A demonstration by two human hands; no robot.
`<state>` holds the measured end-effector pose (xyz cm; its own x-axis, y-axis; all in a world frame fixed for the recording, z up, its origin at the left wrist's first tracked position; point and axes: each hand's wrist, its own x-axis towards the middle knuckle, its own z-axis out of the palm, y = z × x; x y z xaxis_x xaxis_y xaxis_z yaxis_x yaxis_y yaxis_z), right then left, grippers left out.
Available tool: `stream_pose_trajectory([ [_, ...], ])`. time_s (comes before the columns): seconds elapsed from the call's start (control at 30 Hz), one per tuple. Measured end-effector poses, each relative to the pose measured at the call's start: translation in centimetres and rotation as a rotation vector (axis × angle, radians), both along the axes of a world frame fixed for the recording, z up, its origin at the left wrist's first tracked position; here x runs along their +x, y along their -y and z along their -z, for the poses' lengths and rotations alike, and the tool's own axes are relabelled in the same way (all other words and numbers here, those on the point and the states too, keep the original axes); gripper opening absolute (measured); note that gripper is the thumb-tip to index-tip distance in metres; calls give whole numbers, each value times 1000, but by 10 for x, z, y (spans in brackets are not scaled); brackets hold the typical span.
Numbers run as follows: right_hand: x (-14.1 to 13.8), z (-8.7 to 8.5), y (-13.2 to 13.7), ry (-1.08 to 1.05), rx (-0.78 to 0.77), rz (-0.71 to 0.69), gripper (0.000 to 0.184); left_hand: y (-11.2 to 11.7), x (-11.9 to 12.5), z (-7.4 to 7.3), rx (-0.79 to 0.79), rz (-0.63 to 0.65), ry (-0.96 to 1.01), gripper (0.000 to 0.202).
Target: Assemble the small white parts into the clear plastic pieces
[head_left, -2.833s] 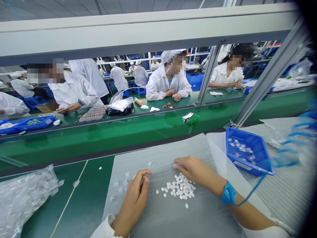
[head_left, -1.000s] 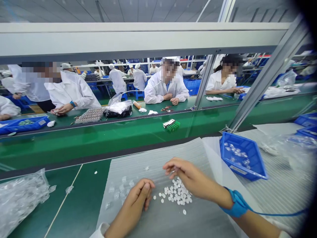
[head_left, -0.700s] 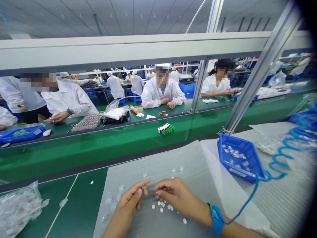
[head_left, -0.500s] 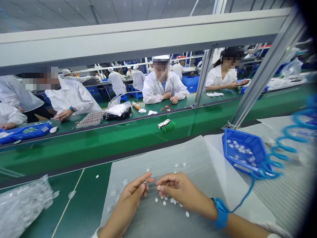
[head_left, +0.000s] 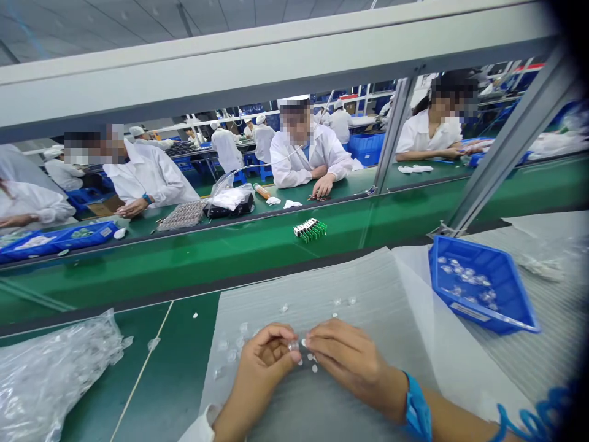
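My left hand (head_left: 265,365) and my right hand (head_left: 345,362) meet above a white foam sheet (head_left: 294,288), their fingertips closed on a small clear plastic piece (head_left: 293,346). A few small white discs (head_left: 314,368) lie just below my right fingers, and my hands may hide more of them. Loose clear pieces (head_left: 232,344) are scattered left of my left hand. A blue wrist strap (head_left: 416,408) circles my right wrist.
A blue tray (head_left: 506,276) holding clear pieces stands to the right on ribbed plastic sheeting. A bulging clear bag (head_left: 50,368) of pieces lies at the left. Ahead runs a green conveyor (head_left: 207,264); co-workers in white sit beyond a frame.
My hands have drawn together over the white discs, covering most of the pile, and now pinch a clear piece. The blue coiled cord has dropped to the lower right corner.
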<state>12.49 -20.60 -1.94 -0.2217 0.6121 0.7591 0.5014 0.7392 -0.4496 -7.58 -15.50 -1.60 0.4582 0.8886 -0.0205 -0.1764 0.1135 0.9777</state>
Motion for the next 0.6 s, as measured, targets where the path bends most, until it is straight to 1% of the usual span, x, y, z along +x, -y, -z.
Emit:
stream_pose_trajectory([
  [0.07, 0, 0, 2, 35, 41, -16, 38, 4, 3, -1, 83, -23, 29, 22],
  [0.2, -2, -1, 6, 63, 58, -4, 41, 9, 5, -4, 194, -58, 2, 17],
  [0.37, -3, -5, 7, 63, 56, -34, 45, 11, 3, -3, 232, -36, -28, 15],
  [0.6, -5, -14, 6, 26, 14, -121, 42, 10, 2, -5, 301, -49, -40, 10],
])
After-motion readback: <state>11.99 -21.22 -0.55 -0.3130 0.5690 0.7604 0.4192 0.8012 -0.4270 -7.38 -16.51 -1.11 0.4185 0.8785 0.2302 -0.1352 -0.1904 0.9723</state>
